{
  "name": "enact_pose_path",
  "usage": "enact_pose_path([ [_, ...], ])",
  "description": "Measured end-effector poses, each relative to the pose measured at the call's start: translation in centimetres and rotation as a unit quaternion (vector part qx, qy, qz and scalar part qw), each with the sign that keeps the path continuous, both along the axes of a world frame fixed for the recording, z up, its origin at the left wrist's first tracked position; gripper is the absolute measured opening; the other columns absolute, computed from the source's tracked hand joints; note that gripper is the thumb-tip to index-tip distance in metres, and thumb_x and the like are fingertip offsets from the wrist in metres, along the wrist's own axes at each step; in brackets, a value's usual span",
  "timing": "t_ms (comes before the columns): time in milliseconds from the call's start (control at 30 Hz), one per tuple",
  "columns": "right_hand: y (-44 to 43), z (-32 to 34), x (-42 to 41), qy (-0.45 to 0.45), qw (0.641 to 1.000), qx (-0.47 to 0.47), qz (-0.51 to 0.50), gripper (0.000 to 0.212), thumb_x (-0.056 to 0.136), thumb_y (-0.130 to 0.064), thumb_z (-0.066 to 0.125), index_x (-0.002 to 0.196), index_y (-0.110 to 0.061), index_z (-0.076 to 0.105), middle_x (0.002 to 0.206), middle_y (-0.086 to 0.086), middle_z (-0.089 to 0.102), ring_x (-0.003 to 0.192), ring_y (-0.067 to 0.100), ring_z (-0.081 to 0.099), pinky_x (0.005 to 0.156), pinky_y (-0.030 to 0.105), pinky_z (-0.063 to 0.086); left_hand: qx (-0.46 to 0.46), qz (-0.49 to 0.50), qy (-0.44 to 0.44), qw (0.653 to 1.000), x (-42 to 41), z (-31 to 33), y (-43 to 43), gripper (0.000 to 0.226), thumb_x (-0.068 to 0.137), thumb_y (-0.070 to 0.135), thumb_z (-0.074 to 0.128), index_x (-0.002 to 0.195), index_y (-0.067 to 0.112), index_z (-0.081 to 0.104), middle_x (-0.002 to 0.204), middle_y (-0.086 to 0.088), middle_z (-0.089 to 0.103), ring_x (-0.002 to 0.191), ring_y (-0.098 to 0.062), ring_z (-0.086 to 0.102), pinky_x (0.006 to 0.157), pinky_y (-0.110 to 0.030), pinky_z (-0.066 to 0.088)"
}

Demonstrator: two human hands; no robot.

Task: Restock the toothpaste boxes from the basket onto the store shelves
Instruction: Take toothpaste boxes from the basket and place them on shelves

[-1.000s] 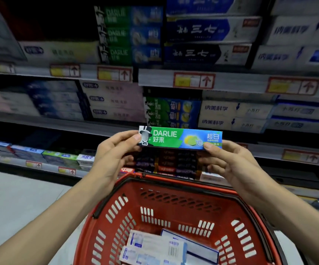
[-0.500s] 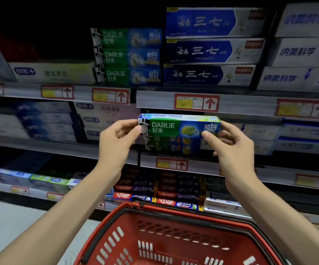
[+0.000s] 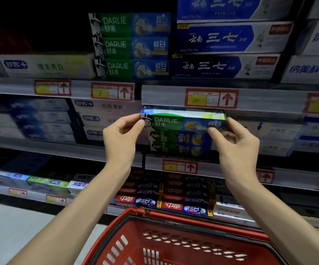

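A green and blue Darlie toothpaste box lies level on top of two matching Darlie boxes on the middle shelf. My left hand pinches its left end between thumb and fingers. My right hand pinches its right end. The red basket sits below, at the bottom of the view; its contents are out of frame.
Shelf rails with red price tags run across above and below the box. White boxes stand to its left and others to its right. The upper shelf holds more Darlie boxes and blue boxes.
Both hands lifted the Darlie box from above the basket up and forward onto the matching stack on the middle shelf. The view rose, so less of the basket shows.
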State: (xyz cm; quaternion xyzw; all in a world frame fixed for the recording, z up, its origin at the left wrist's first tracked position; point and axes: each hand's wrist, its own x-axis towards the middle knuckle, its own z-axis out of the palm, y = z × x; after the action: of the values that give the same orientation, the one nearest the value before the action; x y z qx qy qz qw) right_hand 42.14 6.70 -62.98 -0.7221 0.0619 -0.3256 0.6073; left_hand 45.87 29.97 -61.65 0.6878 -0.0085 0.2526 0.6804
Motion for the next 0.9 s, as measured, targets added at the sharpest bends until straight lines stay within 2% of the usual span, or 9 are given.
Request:
enact_pose_path([
  [100, 0.3, 0.7, 0.6, 0.001, 1.000, -0.010, 0.003, 0.036, 0.091, -0.040, 0.078, 0.120, -0.019, 0.074, 0.112, 0.006, 0.072, 0.110, 0.023, 0.068, 0.092, 0.039, 0.062, 0.003, 0.009, 0.002, 1.000, 0.9, 0.5, -0.1, 0.017, 0.092, 0.014, 0.078, 0.107, 0.020, 0.080, 0.094, 0.009, 0.080, 0.093, -0.002, 0.073, 0.081, -0.015, 0.054],
  [233, 0.7, 2.1, 1.4, -0.016, 1.000, -0.001, -0.017, 0.008, 0.094, -0.023, 0.075, 0.099, -0.017, 0.074, 0.090, -0.008, 0.074, 0.086, -0.001, 0.067, 0.070, 0.015, 0.052, -0.002, 0.033, 0.006, 0.999, 2.0, 1.2, -0.6, 0.014, 0.091, 0.015, 0.079, 0.106, 0.018, 0.078, 0.092, 0.011, 0.077, 0.080, 0.008, 0.067, 0.074, -0.010, 0.051],
  [300, 0.8, 2.6, 2.1, -0.003, 0.999, 0.001, -0.045, 0.003, 0.092, -0.018, 0.074, 0.094, -0.018, 0.072, 0.088, -0.010, 0.073, 0.083, 0.001, 0.065, 0.073, 0.021, 0.052, -0.006, 0.037, 0.010, 0.999, 2.7, 1.6, -0.8, 0.011, 0.092, 0.014, 0.078, 0.100, 0.020, 0.078, 0.087, 0.014, 0.076, 0.075, 0.010, 0.066, 0.071, -0.009, 0.049],
  [367, 0.7, 2.9, 2.6, 0.017, 0.997, 0.006, -0.069, 0.006, 0.092, -0.019, 0.074, 0.095, -0.020, 0.068, 0.094, -0.005, 0.072, 0.090, 0.010, 0.065, 0.072, 0.021, 0.052, -0.004, 0.033, 0.013, 0.999, 3.1, 1.7, -1.0, 0.013, 0.092, 0.012, 0.077, 0.093, 0.025, 0.078, 0.083, 0.017, 0.076, 0.075, 0.010, 0.066, 0.070, -0.008, 0.049],
  [433, 0.4, 2.7, 3.0, 0.045, 0.996, 0.010, -0.072, 0.009, 0.094, -0.018, 0.073, 0.100, -0.018, 0.066, 0.103, 0.000, 0.071, 0.091, 0.009, 0.063, 0.058, 0.007, 0.043, 0.007, 0.030, 0.023, 0.999, 3.3, 1.4, -1.2, 0.016, 0.091, 0.009, 0.076, 0.096, 0.024, 0.079, 0.086, 0.017, 0.077, 0.079, 0.007, 0.068, 0.071, -0.007, 0.049],
  [500, 0.2, 2.2, 3.1, 0.064, 0.995, 0.002, -0.073, 0.011, 0.094, -0.017, 0.072, 0.104, -0.015, 0.068, 0.106, 0.003, 0.071, 0.088, 0.005, 0.061, 0.052, 0.004, 0.038, 0.018, 0.027, 0.032, 0.999, 3.3, 0.8, -1.3, 0.019, 0.091, 0.008, 0.076, 0.102, 0.023, 0.079, 0.089, 0.016, 0.078, 0.084, 0.003, 0.070, 0.073, -0.008, 0.049],
  [633, 0.2, 1.9, 3.1, 0.068, 0.995, 0.006, -0.071, 0.009, 0.092, -0.017, 0.071, 0.101, -0.015, 0.070, 0.105, 0.006, 0.071, 0.097, 0.018, 0.064, 0.061, 0.016, 0.040, 0.035, 0.030, 0.030, 0.998, 3.3, 0.2, -1.2, 0.024, 0.090, 0.004, 0.074, 0.108, 0.018, 0.081, 0.094, 0.013, 0.079, 0.089, 0.001, 0.071, 0.075, -0.007, 0.049],
  [733, 0.4, 2.0, 2.9, 0.065, 0.996, 0.003, -0.068, 0.010, 0.090, -0.016, 0.071, 0.100, -0.015, 0.071, 0.102, 0.004, 0.071, 0.101, 0.022, 0.064, 0.064, 0.019, 0.042, 0.045, 0.033, 0.032, 0.998, 3.1, 0.3, -1.2, 0.025, 0.090, 0.003, 0.073, 0.109, 0.017, 0.080, 0.095, 0.012, 0.078, 0.088, 0.001, 0.070, 0.074, -0.005, 0.049],
  [900, 0.5, 2.3, 2.7, 0.068, 0.995, 0.007, -0.068, 0.011, 0.092, -0.014, 0.071, 0.103, -0.013, 0.069, 0.098, 0.001, 0.071, 0.085, 0.001, 0.059, 0.054, 0.006, 0.038, 0.053, 0.039, 0.035, 0.997, 3.0, 0.5, -0.9, 0.024, 0.089, 0.004, 0.073, 0.106, 0.018, 0.080, 0.094, 0.010, 0.078, 0.090, -0.004, 0.071, 0.076, -0.010, 0.050],
])
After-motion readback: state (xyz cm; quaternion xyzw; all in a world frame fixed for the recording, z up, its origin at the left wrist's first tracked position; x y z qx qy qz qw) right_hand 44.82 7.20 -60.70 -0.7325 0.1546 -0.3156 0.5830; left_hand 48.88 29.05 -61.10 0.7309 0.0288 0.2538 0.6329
